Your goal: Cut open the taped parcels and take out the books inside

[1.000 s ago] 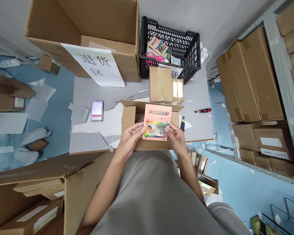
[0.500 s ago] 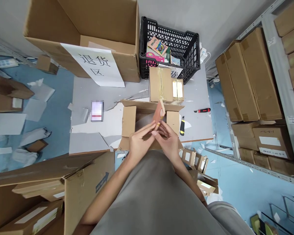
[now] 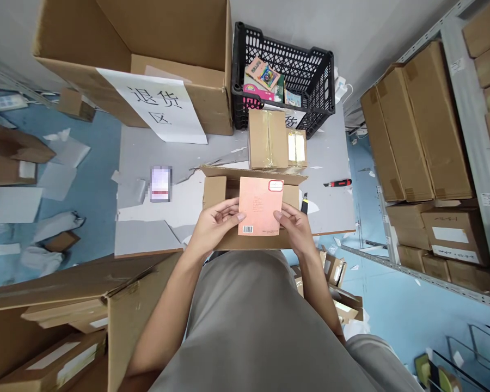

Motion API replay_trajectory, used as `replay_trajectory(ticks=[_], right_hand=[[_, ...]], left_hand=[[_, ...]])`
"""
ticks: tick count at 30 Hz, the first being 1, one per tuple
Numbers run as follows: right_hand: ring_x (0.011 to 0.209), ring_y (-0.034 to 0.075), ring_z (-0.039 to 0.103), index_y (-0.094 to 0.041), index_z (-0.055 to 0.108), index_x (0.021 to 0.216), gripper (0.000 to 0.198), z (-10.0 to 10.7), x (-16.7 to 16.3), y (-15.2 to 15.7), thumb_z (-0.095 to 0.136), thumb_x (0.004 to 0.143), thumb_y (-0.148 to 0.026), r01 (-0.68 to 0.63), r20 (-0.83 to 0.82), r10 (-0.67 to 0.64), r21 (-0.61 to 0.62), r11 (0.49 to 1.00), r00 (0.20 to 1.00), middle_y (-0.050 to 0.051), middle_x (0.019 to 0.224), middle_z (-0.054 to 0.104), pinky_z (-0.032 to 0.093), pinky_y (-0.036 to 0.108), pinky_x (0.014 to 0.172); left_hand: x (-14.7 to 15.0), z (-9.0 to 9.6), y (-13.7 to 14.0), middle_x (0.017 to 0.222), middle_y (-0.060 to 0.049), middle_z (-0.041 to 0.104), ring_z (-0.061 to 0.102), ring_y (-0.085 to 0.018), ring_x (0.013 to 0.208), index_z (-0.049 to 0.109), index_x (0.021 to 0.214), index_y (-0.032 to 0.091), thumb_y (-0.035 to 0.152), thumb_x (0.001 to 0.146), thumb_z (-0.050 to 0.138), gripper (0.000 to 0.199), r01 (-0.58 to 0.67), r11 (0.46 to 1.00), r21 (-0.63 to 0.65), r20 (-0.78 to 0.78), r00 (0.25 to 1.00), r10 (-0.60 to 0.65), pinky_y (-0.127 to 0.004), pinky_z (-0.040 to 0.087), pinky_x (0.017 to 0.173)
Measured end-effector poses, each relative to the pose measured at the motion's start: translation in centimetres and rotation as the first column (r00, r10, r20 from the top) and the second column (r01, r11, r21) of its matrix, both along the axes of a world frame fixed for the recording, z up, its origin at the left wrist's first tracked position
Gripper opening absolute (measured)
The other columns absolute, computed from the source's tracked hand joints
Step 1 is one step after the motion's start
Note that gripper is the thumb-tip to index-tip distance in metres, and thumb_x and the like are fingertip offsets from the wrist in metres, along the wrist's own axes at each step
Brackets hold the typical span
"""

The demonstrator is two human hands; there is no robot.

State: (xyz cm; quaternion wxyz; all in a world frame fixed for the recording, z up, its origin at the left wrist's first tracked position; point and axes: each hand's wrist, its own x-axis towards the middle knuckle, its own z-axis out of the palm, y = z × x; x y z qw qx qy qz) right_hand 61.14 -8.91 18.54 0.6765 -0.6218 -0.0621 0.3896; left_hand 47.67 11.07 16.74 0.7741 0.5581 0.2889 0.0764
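Observation:
A thin pink book (image 3: 260,209) is held up flat between both hands, its back cover with a barcode and a red-edged label facing me. My left hand (image 3: 218,220) grips its left edge, thumb on the cover. My right hand (image 3: 294,223) pinches the right edge the same way. Directly beneath lies an open cardboard box (image 3: 214,191) with its flaps spread; the book and hands hide most of its inside. A yellow-and-black box cutter (image 3: 304,203) lies just beyond my right hand, partly covered by it.
Behind the open box stand a taped carton (image 3: 268,140) and a smaller carton (image 3: 296,147). A black plastic crate (image 3: 320,87) holds several books. At the back left is a large carton (image 3: 204,109) with a paper sign. A red box cutter (image 3: 338,183) lies at right.
The book has turned from edge-on to face me flat. My hands have moved apart, from close together at its lower end to its left and right sides.

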Motion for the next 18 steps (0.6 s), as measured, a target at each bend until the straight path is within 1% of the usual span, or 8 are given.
replay_trajectory(ticks=[3,6,9,11,12,14,16,18], right_hand=[[0.120,0.031,0.083,-0.026,0.085,0.127,0.058,-0.5,0.1,0.1,0.094,0.085,-0.065,-0.024,0.025,0.024,0.002,1.000,0.999,0.005,0.123,0.089,0.064,0.051,0.116],[0.126,0.031,0.081,-0.029,0.087,0.121,0.047,-0.7,0.5,0.3,0.092,0.088,-0.063,-0.035,0.138,0.034,0.008,0.999,0.990,0.005,0.126,0.088,0.061,0.051,0.119],[0.147,0.032,0.069,-0.031,0.088,0.105,0.032,-0.5,0.9,0.5,0.091,0.091,-0.060,-0.049,0.308,0.033,0.041,0.998,0.951,0.006,0.135,0.085,0.051,0.052,0.131],[0.154,0.031,0.063,-0.031,0.086,0.095,0.028,-0.3,1.0,0.7,0.090,0.094,-0.059,-0.061,0.373,0.031,0.068,0.996,0.927,0.006,0.137,0.084,0.046,0.054,0.135],[0.155,0.031,0.063,-0.031,0.085,0.093,0.028,-0.3,1.1,0.7,0.090,0.094,-0.058,-0.068,0.386,0.033,0.077,0.995,0.922,0.007,0.136,0.085,0.046,0.056,0.135],[0.152,0.030,0.065,-0.031,0.085,0.094,0.026,-0.4,1.2,0.8,0.089,0.096,-0.057,-0.085,0.394,0.043,0.091,0.992,0.918,0.007,0.133,0.085,0.047,0.056,0.133],[0.147,0.030,0.069,-0.031,0.086,0.100,0.025,-0.6,1.1,0.7,0.089,0.096,-0.056,-0.099,0.402,0.054,0.090,0.991,0.914,0.007,0.133,0.085,0.050,0.054,0.131],[0.134,0.028,0.076,-0.029,0.086,0.110,0.030,-1.0,1.0,0.6,0.087,0.098,-0.057,-0.079,0.402,0.056,0.041,0.996,0.914,0.008,0.129,0.086,0.057,0.049,0.123]], left_hand=[[0.0,0.1,-0.2,0.107,-0.009,0.085,0.077,-0.021,0.095,0.086,0.125,0.019,0.052,0.077,0.102,0.061,-0.050,0.996,0.078,0.030,0.998,0.047,-0.038,0.067,0.093],[0.0,0.4,-0.1,0.106,-0.009,0.086,0.077,-0.021,0.092,0.087,0.113,0.020,0.050,0.079,0.100,0.047,-0.089,0.975,0.205,0.068,0.995,0.076,-0.037,0.068,0.091],[0.2,0.7,0.2,0.104,-0.009,0.086,0.082,-0.026,0.107,0.086,0.091,0.023,0.048,0.088,0.093,0.026,-0.102,0.923,0.371,0.153,0.987,0.047,-0.044,0.066,0.107],[0.3,0.9,0.4,0.106,-0.009,0.087,0.082,-0.028,0.120,0.085,0.084,0.025,0.046,0.095,0.086,0.024,-0.110,0.887,0.449,0.210,0.978,0.015,-0.048,0.062,0.117],[0.2,0.9,0.4,0.106,-0.008,0.087,0.081,-0.029,0.123,0.085,0.083,0.025,0.045,0.097,0.084,0.024,-0.120,0.874,0.471,0.230,0.973,0.009,-0.050,0.061,0.119],[0.1,1.0,0.5,0.108,-0.008,0.088,0.081,-0.029,0.126,0.085,0.085,0.025,0.043,0.099,0.082,0.023,-0.135,0.866,0.481,0.243,0.970,0.016,-0.050,0.062,0.119],[-0.1,1.0,0.5,0.110,-0.009,0.088,0.082,-0.029,0.124,0.084,0.091,0.023,0.045,0.097,0.085,0.022,-0.147,0.886,0.440,0.216,0.975,0.055,-0.049,0.063,0.116],[-0.3,1.0,0.6,0.108,-0.009,0.088,0.084,-0.028,0.114,0.080,0.095,0.022,0.048,0.091,0.091,0.029,-0.163,0.913,0.374,0.151,0.982,0.113,-0.045,0.068,0.107]])
